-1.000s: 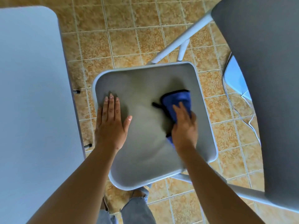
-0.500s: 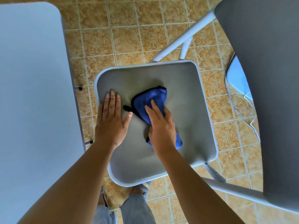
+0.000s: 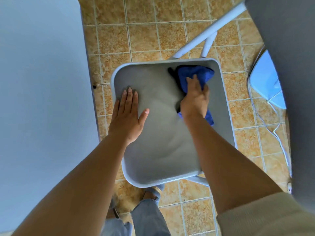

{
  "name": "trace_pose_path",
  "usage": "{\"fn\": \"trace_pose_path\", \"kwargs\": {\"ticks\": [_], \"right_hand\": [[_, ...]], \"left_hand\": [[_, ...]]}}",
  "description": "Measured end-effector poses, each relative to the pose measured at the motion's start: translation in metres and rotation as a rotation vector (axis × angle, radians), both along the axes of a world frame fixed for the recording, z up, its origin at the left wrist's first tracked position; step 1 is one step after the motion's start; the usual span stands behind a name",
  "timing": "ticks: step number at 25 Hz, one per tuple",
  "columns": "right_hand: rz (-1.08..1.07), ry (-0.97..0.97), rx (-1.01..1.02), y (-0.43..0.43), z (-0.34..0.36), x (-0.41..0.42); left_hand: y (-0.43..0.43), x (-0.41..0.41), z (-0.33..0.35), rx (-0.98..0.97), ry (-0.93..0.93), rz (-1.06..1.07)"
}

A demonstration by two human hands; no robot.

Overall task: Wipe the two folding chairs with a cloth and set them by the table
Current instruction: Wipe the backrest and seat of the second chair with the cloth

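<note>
**Inspector:** Report your hands, nearest first.

**Me:** My left hand point(image 3: 127, 116) lies flat and spread on the left part of the seat point(image 3: 160, 133), palm down, gripping nothing. My right hand point(image 3: 195, 97) is pressed on the cloth point(image 3: 194, 74), fingers curled over it, grasping it against the seat's far right corner.

**Inspector:** Where does the cloth sit against the edges?

**Me:** Its far fold touches the raised rim at the back right. A tail of it shows under my wrist, toward the right rim. It is blue, with a dark strip at its left end.

**Inspector:** Room around the seat?

**Me:** The near rim is just above my feet and my jeans point(image 3: 146, 217). On the left, the table point(image 3: 42, 99) edge runs close beside the seat, with a narrow strip of floor between. On the right, a wider strip of floor, then the grey chair back point(image 3: 289, 82) rising close to my head. Beyond the far rim, two pale frame tubes point(image 3: 208, 29) angle away, and bare floor lies past them.

**Inspector:** Surface and room?

**Me:** The seat is grey, smooth, slightly dished. The floor point(image 3: 144, 36) is tan mottled tile with pale grout. At the right, a pale blue appliance point(image 3: 265, 82) sits on the tiles, its white cord point(image 3: 272, 126) looping toward me. I cannot tell what it is.
</note>
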State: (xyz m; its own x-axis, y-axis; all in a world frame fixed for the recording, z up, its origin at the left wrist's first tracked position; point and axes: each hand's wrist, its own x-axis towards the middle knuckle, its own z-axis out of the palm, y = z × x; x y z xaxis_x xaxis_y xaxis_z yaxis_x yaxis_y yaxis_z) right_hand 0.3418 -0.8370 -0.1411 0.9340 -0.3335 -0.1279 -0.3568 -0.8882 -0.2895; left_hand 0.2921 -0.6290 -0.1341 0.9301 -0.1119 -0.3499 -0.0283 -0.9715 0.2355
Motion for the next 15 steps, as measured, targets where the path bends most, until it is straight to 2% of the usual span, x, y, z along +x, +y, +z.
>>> {"fn": "trace_pose_path", "kwargs": {"ticks": [6,10,15], "right_hand": [[0.155,-0.127,0.028,0.075,0.005,-0.087],[0.326,-0.093,-0.048,0.097,0.013,-0.155],[0.366,-0.041,-0.041,0.111,0.023,-0.222]], "left_hand": [[0.008,0.008,0.017,-0.29,0.08,0.096],[0.008,-0.004,0.028,-0.298,0.131,0.062],[0.017,-0.052,0.057,-0.312,0.121,0.014]]}}
